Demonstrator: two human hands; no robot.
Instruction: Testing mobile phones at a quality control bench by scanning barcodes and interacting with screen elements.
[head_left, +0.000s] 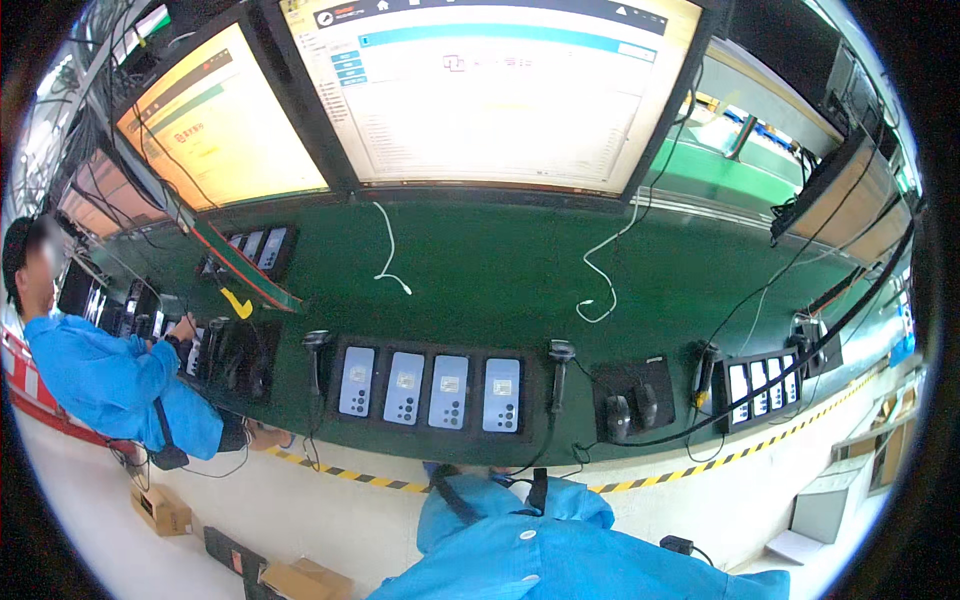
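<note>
Neither of my hands shows; only my blue work coat (560, 540) fills the lower edge. In front of me, a black tray (425, 352) lies on the green bench (480, 265) near its front edge. Several light-coloured smartphones (450, 392) lie in it side by side, camera side up, with labels on their backs. A handheld barcode scanner (560, 372) stands just right of the tray, its cable running down over the edge. Another scanner (316, 365) is at the tray's left.
Two computer mice (620, 412) rest on a dark pad to the right. Farther right is another phone tray (760, 390). Large monitors (490, 100) line the back, with loose white cables (385, 250) below. A person in blue (110, 380) works at the left. Cardboard boxes (305, 578) lie on the floor.
</note>
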